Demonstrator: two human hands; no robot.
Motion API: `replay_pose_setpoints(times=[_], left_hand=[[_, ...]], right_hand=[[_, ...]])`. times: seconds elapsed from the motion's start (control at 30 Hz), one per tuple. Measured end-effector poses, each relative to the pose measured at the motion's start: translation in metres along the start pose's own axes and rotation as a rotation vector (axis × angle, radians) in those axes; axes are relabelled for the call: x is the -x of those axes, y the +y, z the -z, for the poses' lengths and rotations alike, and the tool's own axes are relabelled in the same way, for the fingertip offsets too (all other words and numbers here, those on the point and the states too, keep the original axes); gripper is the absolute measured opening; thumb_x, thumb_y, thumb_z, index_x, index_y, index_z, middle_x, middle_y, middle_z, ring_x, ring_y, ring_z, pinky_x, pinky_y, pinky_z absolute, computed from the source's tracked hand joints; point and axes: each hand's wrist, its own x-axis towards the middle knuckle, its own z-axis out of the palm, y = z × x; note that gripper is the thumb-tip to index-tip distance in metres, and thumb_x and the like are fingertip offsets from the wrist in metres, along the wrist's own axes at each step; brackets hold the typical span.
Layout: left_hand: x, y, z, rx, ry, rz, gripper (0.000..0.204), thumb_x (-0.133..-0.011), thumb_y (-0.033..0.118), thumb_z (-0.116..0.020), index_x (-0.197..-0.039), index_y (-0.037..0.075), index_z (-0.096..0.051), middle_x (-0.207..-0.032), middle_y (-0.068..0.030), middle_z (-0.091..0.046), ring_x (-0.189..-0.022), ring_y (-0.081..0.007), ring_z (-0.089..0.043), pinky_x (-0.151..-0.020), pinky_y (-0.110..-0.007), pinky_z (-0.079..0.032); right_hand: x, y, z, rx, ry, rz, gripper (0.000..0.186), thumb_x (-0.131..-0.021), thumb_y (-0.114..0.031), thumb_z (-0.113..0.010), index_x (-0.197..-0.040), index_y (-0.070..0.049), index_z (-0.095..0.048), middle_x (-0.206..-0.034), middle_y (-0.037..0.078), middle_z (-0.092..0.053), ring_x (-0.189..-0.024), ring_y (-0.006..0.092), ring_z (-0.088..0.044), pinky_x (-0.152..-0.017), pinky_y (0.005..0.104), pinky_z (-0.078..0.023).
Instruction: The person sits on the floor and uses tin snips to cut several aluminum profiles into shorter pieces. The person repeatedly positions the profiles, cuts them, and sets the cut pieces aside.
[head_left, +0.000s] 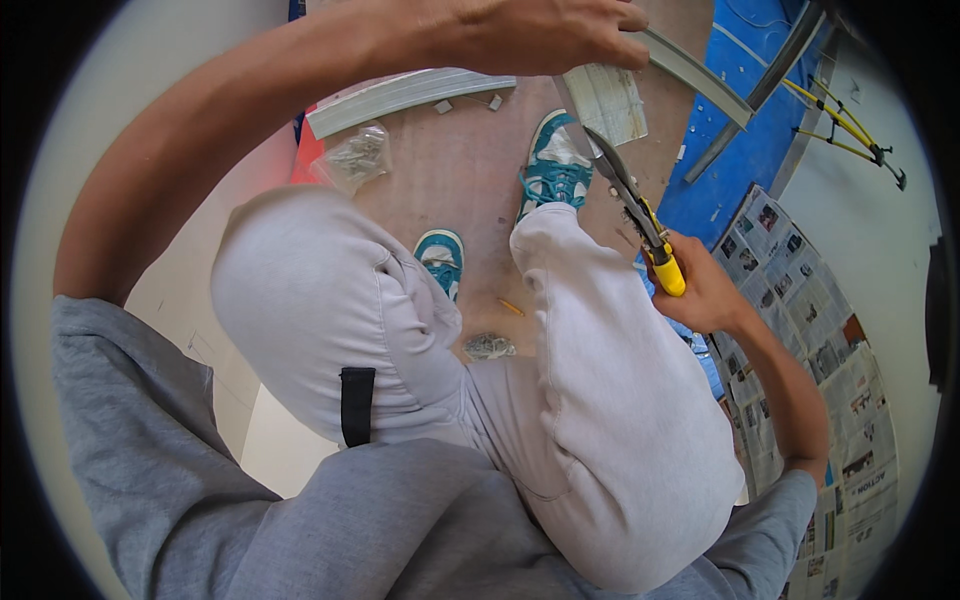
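Observation:
My left hand (pixel 545 35) reaches across the top of the head view, its fingers curled on a thin grey metal channel (pixel 695 75) that runs off to the right. Its grip is partly hidden behind the hand itself. In my right hand (pixel 705 285) is a pair of tin snips (pixel 625 185) with yellow handles. The snips point up and to the left, their jaws at a narrow grey metal strip below my left hand. Whether the jaws are closed on that strip, I cannot tell.
Metal channels (pixel 410 97) and a plastic bag of small metal parts (pixel 357 155) lie at the far left. Beyond my shoes (pixel 560 160) is another metal piece (pixel 608 100). Blue sheeting (pixel 725 100), newspaper (pixel 800 300) and a yellow-legged stand (pixel 850 125) are at right. A small orange stick (pixel 511 307) lies between my legs.

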Motion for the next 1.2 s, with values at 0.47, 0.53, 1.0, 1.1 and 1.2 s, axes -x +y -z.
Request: replay_pose_setpoints(times=[0.47, 0.53, 1.0, 1.1, 1.2], left_hand=[[0.007, -0.008, 0.006, -0.064, 0.036, 0.036, 0.013, -0.092, 0.016, -0.061, -0.104, 0.013, -0.063, -0.096, -0.0056, -0.062, -0.098, -0.0215, -0.063, -0.089, -0.041, -0.049], [0.008, -0.009, 0.005, -0.060, 0.061, 0.016, 0.012, -0.091, 0.016, -0.062, -0.103, 0.013, -0.063, -0.095, -0.0052, -0.062, -0.097, -0.0211, -0.063, -0.088, -0.041, -0.050], [0.011, -0.013, 0.005, -0.123, 0.157, 0.025, 0.012, -0.091, 0.017, -0.063, -0.102, 0.017, -0.062, -0.094, -0.0034, -0.058, -0.097, -0.0202, -0.060, -0.089, -0.039, -0.049], [0.010, -0.014, 0.008, -0.166, 0.150, -0.023, 0.012, -0.092, 0.018, -0.063, -0.105, 0.018, -0.062, -0.092, -0.0035, -0.057, -0.096, -0.0193, -0.060, -0.091, -0.039, -0.049], [0.008, -0.014, 0.010, -0.151, 0.170, -0.004, 0.011, -0.094, 0.018, -0.063, -0.105, 0.018, -0.063, -0.093, -0.0037, -0.057, -0.096, -0.0188, -0.060, -0.091, -0.039, -0.050]], right_hand=[[0.010, -0.004, 0.021, -0.492, -0.323, -0.043, 0.075, -0.055, -0.024, -0.071, -0.125, -0.005, -0.053, -0.086, 0.000, -0.054, -0.077, 0.0123, -0.051, -0.073, 0.0276, -0.044], [0.009, -0.005, 0.024, -0.485, -0.391, -0.042, 0.074, -0.056, -0.029, -0.073, -0.124, -0.007, -0.055, -0.085, 0.000, -0.056, -0.075, 0.0113, -0.053, -0.071, 0.0286, -0.044], [0.011, -0.021, 0.035, 0.060, -0.152, -0.044, 0.085, -0.056, -0.024, -0.065, -0.137, -0.006, -0.046, -0.101, 0.007, -0.055, -0.091, 0.0191, -0.053, -0.085, 0.0350, -0.046], [0.013, -0.024, 0.035, 0.089, -0.104, -0.101, 0.087, -0.055, -0.023, -0.064, -0.139, -0.007, -0.046, -0.106, 0.008, -0.055, -0.097, 0.0217, -0.052, -0.092, 0.0375, -0.044], [0.013, -0.023, 0.029, 0.001, -0.125, -0.059, 0.088, -0.055, -0.024, -0.063, -0.139, -0.006, -0.047, -0.106, 0.008, -0.055, -0.099, 0.0224, -0.053, -0.094, 0.0382, -0.043]])
